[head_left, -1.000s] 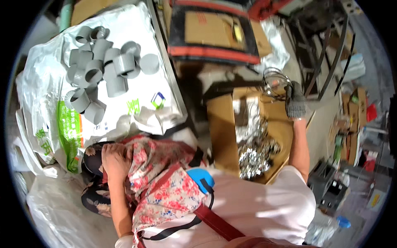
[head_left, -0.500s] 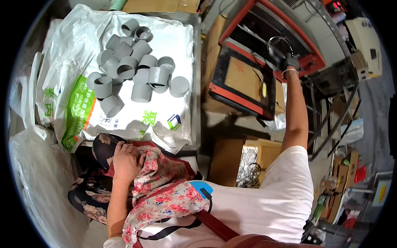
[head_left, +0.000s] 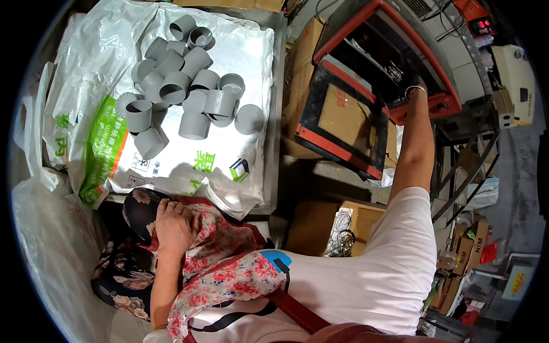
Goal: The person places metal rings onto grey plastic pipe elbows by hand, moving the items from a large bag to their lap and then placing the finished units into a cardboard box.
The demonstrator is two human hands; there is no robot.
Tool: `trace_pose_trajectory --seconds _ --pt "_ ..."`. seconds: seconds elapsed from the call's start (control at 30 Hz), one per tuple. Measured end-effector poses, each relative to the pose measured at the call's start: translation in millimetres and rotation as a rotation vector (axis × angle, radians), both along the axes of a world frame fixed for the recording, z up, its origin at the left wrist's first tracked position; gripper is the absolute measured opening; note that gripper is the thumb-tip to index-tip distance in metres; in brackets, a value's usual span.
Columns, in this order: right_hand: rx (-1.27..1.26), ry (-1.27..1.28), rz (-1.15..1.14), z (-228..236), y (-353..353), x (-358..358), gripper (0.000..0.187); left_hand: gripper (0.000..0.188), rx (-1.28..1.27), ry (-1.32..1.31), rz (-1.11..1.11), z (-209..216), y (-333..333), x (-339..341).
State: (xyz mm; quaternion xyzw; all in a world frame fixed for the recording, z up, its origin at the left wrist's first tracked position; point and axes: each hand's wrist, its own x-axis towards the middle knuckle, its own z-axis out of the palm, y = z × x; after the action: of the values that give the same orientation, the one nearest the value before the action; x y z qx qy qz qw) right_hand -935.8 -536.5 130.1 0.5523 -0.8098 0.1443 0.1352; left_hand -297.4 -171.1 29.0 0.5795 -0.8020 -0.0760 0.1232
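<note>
My left hand [head_left: 176, 226] lies over my knee on the dark floral cloth [head_left: 140, 208], its fingers stretched out and nothing in them. My right arm reaches into a red-framed oven [head_left: 454, 106], whose glass door [head_left: 349, 117] hangs open. The right hand [head_left: 417, 90], wearing a dark glove, is past the opening; its fingers are lost in the dark inside, and what they hold cannot be seen. Shiny metal pieces [head_left: 393, 72] show inside the oven beside it. A bracelet circles the right wrist.
Several grey cylindrical caps [head_left: 174, 91] lie piled on white plastic sacks [head_left: 240, 51] at the left. A cardboard box [head_left: 366, 220] by my legs holds thin metal rings or wires [head_left: 341, 234]. A black metal frame [head_left: 466, 177] stands right of my arm.
My right hand has gone deeper into the oven; half a second ago it held shiny metal loops at the opening. My left hand stays on my knee. The view has shifted slightly.
</note>
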Motion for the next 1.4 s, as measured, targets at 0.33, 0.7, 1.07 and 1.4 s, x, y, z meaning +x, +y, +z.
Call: trace_pose_trajectory --seconds 0.33,0.7,1.07,1.4 --pt "0.32 0.427 -0.255 4 39 50 0.029 0.019 -0.026 0.054 -0.02 5 2 4" --pt "0.497 0.268 0.198 3 -61 152 0.05 0.023 -0.053 0.072 0.036 -9 16 24" --pt "0.574 0.1 0.417 -64 -129 149 0.044 0.012 0.003 0.205 0.098 -9 22 29" --pt "0.24 -0.868 0.425 -91 -93 144 0.036 0.045 -0.849 -0.419 0.811 172 81 199"
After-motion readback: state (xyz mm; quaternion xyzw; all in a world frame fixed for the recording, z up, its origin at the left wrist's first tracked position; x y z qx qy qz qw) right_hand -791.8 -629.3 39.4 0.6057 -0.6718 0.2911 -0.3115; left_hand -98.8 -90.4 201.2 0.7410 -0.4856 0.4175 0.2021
